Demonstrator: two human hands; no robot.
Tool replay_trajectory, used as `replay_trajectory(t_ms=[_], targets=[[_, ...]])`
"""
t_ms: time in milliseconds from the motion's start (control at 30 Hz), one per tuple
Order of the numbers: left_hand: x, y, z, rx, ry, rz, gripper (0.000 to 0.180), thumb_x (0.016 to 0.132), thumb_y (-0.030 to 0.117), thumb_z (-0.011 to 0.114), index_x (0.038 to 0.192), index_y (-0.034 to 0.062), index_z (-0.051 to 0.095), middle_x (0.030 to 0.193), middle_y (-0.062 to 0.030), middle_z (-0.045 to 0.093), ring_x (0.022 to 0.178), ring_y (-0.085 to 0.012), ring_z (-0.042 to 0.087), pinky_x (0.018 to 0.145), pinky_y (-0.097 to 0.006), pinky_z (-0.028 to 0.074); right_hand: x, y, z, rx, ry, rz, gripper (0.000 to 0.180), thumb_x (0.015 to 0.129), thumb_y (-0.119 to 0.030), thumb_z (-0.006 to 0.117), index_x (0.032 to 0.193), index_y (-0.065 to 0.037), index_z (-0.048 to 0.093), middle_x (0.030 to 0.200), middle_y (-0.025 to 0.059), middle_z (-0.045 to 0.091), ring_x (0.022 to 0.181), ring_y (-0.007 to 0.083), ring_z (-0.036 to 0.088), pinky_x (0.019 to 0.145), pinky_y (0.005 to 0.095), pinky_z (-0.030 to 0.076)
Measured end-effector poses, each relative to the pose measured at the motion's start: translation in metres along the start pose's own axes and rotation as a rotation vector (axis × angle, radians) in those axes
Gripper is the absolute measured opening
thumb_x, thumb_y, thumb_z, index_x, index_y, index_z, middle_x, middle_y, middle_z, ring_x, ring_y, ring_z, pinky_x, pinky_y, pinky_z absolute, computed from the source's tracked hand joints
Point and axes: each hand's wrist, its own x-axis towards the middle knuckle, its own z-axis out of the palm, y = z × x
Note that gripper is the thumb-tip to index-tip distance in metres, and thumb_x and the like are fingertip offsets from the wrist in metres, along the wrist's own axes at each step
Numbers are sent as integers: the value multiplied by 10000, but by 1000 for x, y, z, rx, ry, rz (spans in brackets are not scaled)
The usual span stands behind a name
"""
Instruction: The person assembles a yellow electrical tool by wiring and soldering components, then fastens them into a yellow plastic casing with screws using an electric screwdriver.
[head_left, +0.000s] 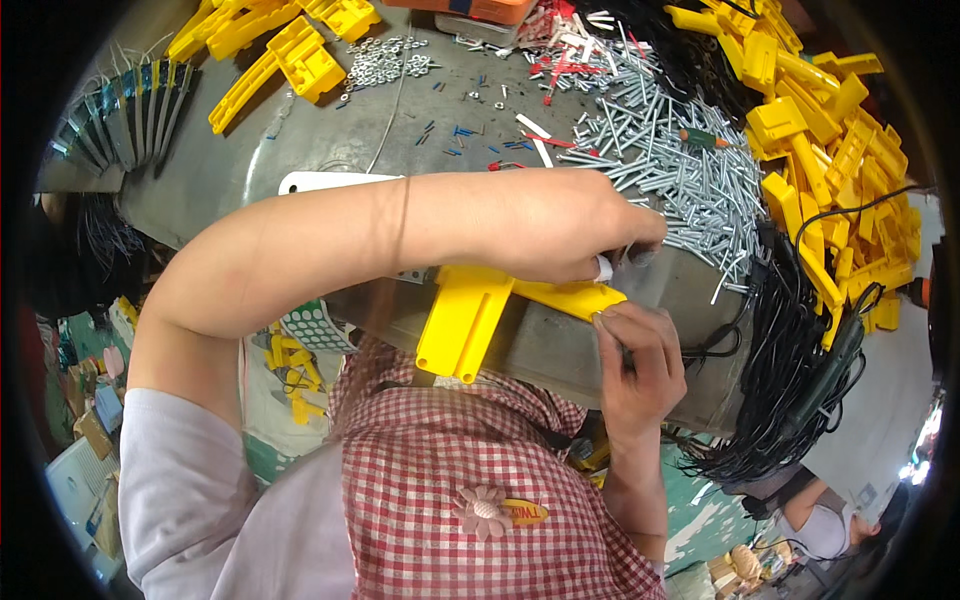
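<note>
A yellow plastic housing (462, 325) with a broad body and a narrow handle lies at the table's near edge. My right hand (645, 365) pinches the right end of its handle between thumb and fingers. My left arm reaches across from the left, and my left hand (570, 225) hangs just above the handle, beside the heap of long silver screws (690, 180). Its fingers are curled together, with white wrapping on one finger. What they hold, if anything, is hidden and blurred. The left forearm covers part of the housing's upper edge and a white plate (330, 182).
Yellow housings (830, 150) pile up at the right, more (300, 60) at the far left. Black cables (790, 370) hang over the right edge. Nuts (385, 65), small blue pins (460, 131) and an orange box (480, 10) lie farther back. A person (815, 520) sits lower right.
</note>
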Motion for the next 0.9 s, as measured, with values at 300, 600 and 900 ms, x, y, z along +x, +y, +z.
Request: replay_trajectory(t_ms=[300, 600, 900], targets=[[-3, 7, 19, 197, -9, 165, 323, 717, 89, 610, 1010, 54, 479, 695, -120, 572, 670, -324, 608, 569, -404, 479, -5, 9, 1, 134, 5, -70, 274, 610, 99, 712, 833, -19, 606, 849, 95, 597, 695, 258, 575, 597, 325, 471], [-32, 26, 36, 371, 152, 37, 488, 659, 123, 672, 1101, -18, 519, 910, -117, 607, 886, -277, 600, 744, -365, 485, -6, 15, -3, 63, -81, -101, 236, 657, 27, 697, 876, -18, 620, 865, 93, 586, 736, 260, 568, 647, 347, 470], [-18, 35, 53, 446, 308, -185, 396, 683, 155, 670, 1030, 15, 539, 874, -102, 600, 832, -270, 601, 716, -362, 493, 74, 67, 2, -392, -217, -118, 152, 730, -26, 617, 871, 4, 569, 894, 142, 560, 875, 315, 551, 762, 390, 465]])
